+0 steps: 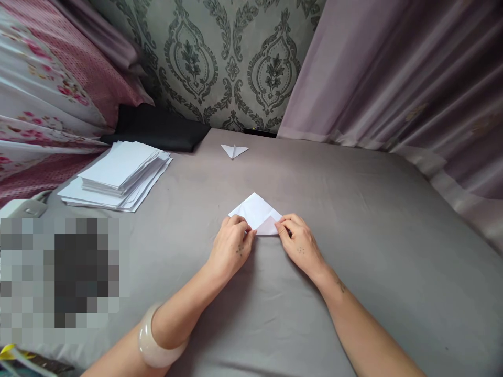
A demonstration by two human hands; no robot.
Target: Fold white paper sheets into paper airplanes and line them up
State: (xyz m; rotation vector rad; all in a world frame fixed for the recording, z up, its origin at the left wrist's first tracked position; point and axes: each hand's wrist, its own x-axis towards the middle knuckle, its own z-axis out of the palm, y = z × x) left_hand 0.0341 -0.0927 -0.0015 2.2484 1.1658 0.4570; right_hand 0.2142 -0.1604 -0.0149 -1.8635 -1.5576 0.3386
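A white sheet of paper [253,209], partly folded, lies on the grey cloth surface with one corner pointing away from me. Its near edge runs straight, and a folded flap shows at the right side. My left hand [234,243] pinches the near left part of the paper between thumb and fingers. At the right corner, my right hand [297,238] grips the paper with thumb and forefinger. The fingers cover both side corners in part. Farther back rests a small folded paper plane [234,151], apart from both hands.
A stack of white paper [121,170] sits at the left, before a folded black cloth [157,125]. A white plastic device [25,208] is at the left edge. Floral fabric [43,89] and a mauve curtain [373,78] hang on either side of the patterned wall [231,57].
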